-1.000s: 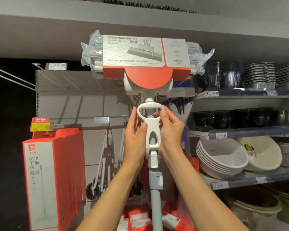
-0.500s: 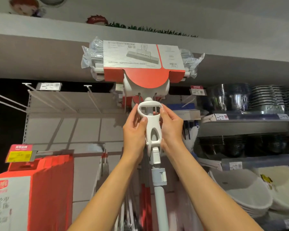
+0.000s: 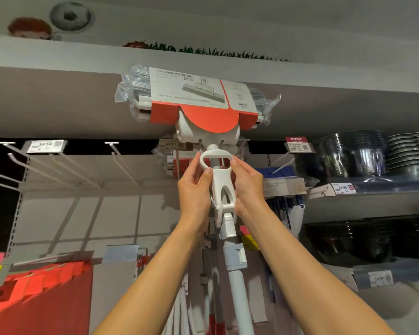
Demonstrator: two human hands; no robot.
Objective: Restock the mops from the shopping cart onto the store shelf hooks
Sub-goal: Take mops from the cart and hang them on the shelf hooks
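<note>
A white price tag (image 3: 45,146) on the upper-left hook rail reads 59.50. Another tag (image 3: 171,144), half hidden behind the mop head, reads 44.90. A shelf-edge label (image 3: 343,188) at right shows 14.90. The print on the mop's card sleeve (image 3: 198,89) is too blurred to read.

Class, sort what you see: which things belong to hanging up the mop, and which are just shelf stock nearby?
Job: mop, left hand, right hand, empty hooks.
Nearby: stacked bowls, price tag, red boxes.
</note>
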